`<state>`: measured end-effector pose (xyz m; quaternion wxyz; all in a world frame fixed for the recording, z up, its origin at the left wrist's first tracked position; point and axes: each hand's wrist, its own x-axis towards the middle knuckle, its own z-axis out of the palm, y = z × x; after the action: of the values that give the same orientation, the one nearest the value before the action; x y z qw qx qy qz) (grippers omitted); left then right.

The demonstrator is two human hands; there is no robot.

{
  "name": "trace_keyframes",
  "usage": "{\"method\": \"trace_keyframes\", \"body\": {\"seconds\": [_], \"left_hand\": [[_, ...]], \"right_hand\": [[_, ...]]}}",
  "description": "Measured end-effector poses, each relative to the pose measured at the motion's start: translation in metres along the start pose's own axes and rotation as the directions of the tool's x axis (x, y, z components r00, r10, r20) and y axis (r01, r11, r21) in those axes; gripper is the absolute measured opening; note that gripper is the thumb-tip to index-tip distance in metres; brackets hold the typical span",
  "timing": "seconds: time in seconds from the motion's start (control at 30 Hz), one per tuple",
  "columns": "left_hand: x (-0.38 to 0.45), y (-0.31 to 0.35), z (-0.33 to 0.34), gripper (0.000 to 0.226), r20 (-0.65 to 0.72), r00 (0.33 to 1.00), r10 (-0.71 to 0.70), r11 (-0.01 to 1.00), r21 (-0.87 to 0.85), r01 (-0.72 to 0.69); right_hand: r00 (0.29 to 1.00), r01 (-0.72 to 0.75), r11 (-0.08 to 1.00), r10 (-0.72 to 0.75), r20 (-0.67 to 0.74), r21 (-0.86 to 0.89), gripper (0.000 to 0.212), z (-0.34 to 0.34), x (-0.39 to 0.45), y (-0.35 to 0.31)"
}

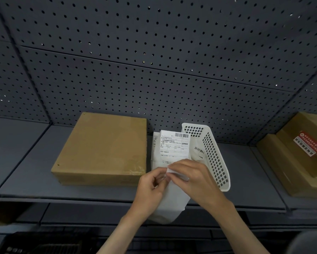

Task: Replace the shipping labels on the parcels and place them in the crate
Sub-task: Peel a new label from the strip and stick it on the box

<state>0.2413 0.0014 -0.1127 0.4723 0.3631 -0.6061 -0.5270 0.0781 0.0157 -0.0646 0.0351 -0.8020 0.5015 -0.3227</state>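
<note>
A white soft parcel (172, 200) lies on the grey shelf (35, 173), its near end hanging over the front edge. A printed shipping label (174, 147) with a barcode lies on its far half. My left hand (150, 187) and my right hand (194, 178) meet at the label's near edge, both pinching a white paper strip there. A white perforated plastic crate (216, 158) stands just right of the parcel, with another labelled white parcel (198, 153) inside.
A flat brown cardboard box (102, 147) lies on the shelf to the left of the parcel. Stacked brown boxes (296, 158) with a red sticker sit at the right. A dark pegboard wall (154, 61) backs the shelf.
</note>
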Motion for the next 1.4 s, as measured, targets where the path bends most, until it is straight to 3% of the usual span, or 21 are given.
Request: {"method": "trace_keyframes", "body": {"seconds": [0.07, 0.2, 0.37, 0.5, 0.67, 0.83, 0.9, 1.07, 1.23, 1.4], "left_hand": [[0.000, 0.005, 0.000, 0.022, 0.007, 1.000, -0.014, 0.999, -0.048, 0.014], [-0.002, 0.002, -0.003, 0.021, 0.007, 0.999, -0.040, 0.996, -0.085, 0.041], [-0.004, -0.002, -0.003, 0.042, -0.028, 0.993, -0.117, 0.987, -0.110, 0.113], [-0.004, 0.005, -0.005, 0.025, -0.010, 0.994, -0.113, 0.972, -0.210, 0.108], [-0.003, 0.006, -0.006, 0.018, -0.030, 0.995, -0.096, 0.983, -0.161, 0.090], [-0.002, 0.008, -0.005, 0.003, -0.090, 0.978, -0.188, 0.945, -0.287, 0.155], [0.000, 0.007, -0.005, 0.004, -0.141, 0.968, -0.209, 0.943, -0.292, 0.161], [-0.001, 0.012, -0.006, 0.012, -0.113, 0.979, -0.171, 0.953, -0.270, 0.135], [-0.001, 0.011, -0.007, 0.018, -0.073, 0.983, -0.166, 0.962, -0.230, 0.145], [0.000, 0.011, -0.010, 0.023, -0.027, 0.995, -0.094, 0.988, -0.126, 0.090]], "right_hand": [[0.998, 0.018, 1.000, -0.019, -0.056, -0.021, 0.017, 0.002, -0.002, -0.002], [0.990, -0.039, 0.995, 0.052, -0.134, 0.096, 0.013, 0.002, -0.001, -0.003], [0.986, -0.118, 0.980, 0.135, -0.099, 0.161, 0.019, 0.002, 0.000, 0.000], [0.996, -0.058, 0.990, 0.067, -0.066, 0.129, 0.015, 0.004, 0.001, 0.002], [0.995, -0.066, 0.987, 0.076, -0.065, 0.145, 0.013, 0.003, 0.003, 0.000], [0.992, -0.062, 0.985, 0.078, -0.097, 0.164, 0.008, -0.001, 0.005, -0.002], [0.992, -0.061, 0.984, 0.078, -0.098, 0.167, 0.008, 0.000, 0.004, -0.002], [0.994, -0.076, 0.974, 0.092, -0.066, 0.215, 0.015, 0.001, 0.001, -0.002], [0.997, -0.057, 0.985, 0.066, -0.049, 0.163, 0.019, -0.003, 0.002, 0.001], [0.997, 0.069, 0.993, -0.070, -0.010, -0.091, 0.015, -0.005, 0.001, -0.002]]}}
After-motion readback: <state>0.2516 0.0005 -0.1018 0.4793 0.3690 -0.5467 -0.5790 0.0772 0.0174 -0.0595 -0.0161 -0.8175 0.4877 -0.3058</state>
